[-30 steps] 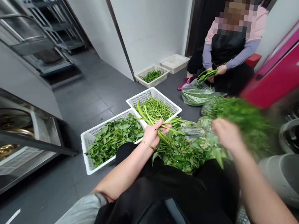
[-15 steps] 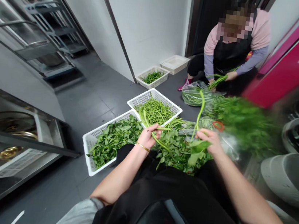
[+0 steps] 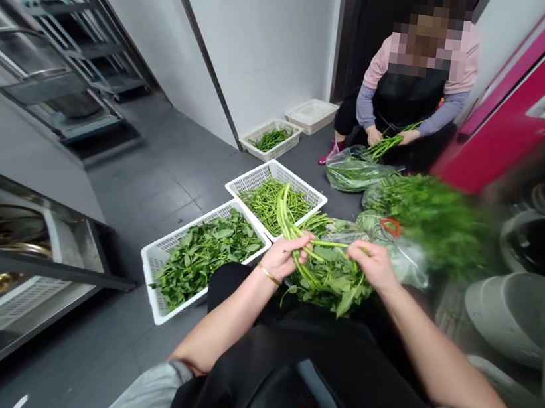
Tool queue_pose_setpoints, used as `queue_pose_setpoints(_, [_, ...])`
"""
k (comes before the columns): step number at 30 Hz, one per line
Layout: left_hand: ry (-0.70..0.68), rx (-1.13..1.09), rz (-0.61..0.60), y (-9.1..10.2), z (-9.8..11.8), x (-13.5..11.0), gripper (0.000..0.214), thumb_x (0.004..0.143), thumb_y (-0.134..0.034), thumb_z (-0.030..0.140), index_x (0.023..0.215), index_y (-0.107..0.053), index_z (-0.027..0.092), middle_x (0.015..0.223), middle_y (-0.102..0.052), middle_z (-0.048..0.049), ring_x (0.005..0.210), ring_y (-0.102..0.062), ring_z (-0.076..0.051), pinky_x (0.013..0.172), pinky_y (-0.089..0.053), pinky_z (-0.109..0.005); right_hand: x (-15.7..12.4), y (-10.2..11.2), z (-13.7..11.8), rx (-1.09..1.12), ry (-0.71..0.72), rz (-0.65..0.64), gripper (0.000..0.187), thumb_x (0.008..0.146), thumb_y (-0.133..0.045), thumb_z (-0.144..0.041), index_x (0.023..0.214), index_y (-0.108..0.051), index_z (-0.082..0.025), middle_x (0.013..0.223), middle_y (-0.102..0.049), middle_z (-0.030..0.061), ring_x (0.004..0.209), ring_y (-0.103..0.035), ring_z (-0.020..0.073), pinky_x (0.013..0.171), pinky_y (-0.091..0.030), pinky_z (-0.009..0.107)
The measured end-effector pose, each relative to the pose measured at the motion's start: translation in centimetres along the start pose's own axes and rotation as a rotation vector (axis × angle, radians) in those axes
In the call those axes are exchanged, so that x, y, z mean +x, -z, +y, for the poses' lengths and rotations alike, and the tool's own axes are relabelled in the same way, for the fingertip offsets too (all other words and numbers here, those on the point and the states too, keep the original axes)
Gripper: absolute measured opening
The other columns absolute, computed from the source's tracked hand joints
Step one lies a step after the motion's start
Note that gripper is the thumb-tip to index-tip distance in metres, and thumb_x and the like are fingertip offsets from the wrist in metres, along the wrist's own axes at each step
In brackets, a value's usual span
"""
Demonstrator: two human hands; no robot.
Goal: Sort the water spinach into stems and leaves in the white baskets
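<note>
My left hand [image 3: 288,254] is closed around several long pale-green vegetable stems [image 3: 283,211], which arch up and forward from the fist. To its right, my right hand [image 3: 373,264] pinches the end of a thin stem [image 3: 330,244] that stretches level between the two hands. Below both hands lies a heap of leafy greens [image 3: 336,289], close against my lap. Ahead of my left hand, cut green stems fill a white perforated basket [image 3: 319,201]. Leaves fill a second white basket [image 3: 150,261] to the left.
A co-worker [image 3: 410,95] squats at the back, holding green stems over a clear plastic bag [image 3: 351,174]. Two small off-white trays [image 3: 279,154] stand by the wall. Bunched greens [image 3: 432,208] and white tubs [image 3: 503,315] are on the right. A metal shelf [image 3: 38,263] stands at left.
My right hand has lowered a raised stem and come closer to my left hand. The stem now runs level between them. The co-worker's hands have shifted on their stems.
</note>
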State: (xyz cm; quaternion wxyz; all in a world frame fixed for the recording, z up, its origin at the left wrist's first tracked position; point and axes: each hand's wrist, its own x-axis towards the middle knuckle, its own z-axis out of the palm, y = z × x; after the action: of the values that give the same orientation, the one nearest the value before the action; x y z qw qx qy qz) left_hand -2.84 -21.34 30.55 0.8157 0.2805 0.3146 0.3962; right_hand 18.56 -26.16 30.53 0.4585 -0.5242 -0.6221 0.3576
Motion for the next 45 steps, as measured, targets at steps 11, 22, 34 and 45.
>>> queue_pose_setpoints(11, [0.019,-0.032,0.104,-0.5,1.5,-0.6,0.014,0.067,-0.073,0.014,0.073,-0.064,0.006,0.057,-0.054,-0.0011,0.040,-0.041,-0.001,0.032,-0.024,-0.008,3.9,1.0,-2.3,-0.256,0.011,-0.432,0.031,0.073,-0.061,-0.049,0.077,-0.065,-0.018,0.076,-0.063,0.0017,0.069,-0.054,0.0151,0.065,-0.042,0.027])
queue_pose_setpoints(22, [0.088,0.045,0.038,0.0,1.4,-1.7,0.011,0.071,-0.070,0.015,0.073,-0.063,0.007,0.054,-0.051,0.0002,0.037,-0.035,0.000,0.031,-0.022,-0.009,3.6,-3.5,-3.3,0.077,-0.094,-0.520,0.033,0.070,-0.063,-0.041,0.049,-0.057,-0.016,0.043,-0.043,-0.0052,0.041,-0.033,0.0063,0.045,-0.027,0.022])
queue_pose_setpoints(34, [-0.341,-0.532,0.366,2.6,7.5,-1.8,0.030,0.096,-0.034,0.016,0.073,-0.053,0.012,0.058,-0.044,0.0018,0.042,-0.039,0.000,0.035,-0.031,-0.004,-1.4,5.7,0.8,0.160,-0.404,0.051,0.029,0.072,-0.057,-0.043,0.057,-0.058,-0.018,0.060,-0.062,0.0056,0.042,-0.043,0.0103,0.038,-0.030,0.023])
queue_pose_setpoints(45, [-0.297,-0.413,0.346,1.0,7.6,-3.5,0.028,0.094,-0.035,0.015,0.076,-0.056,0.011,0.060,-0.050,-0.0003,0.044,-0.045,-0.001,0.037,-0.037,-0.005,5.5,-4.1,-6.0,-0.406,0.206,-0.581,0.020,0.077,-0.063,-0.030,0.091,-0.073,-0.020,0.083,-0.071,0.0023,0.072,-0.062,0.0164,0.068,-0.043,0.028])
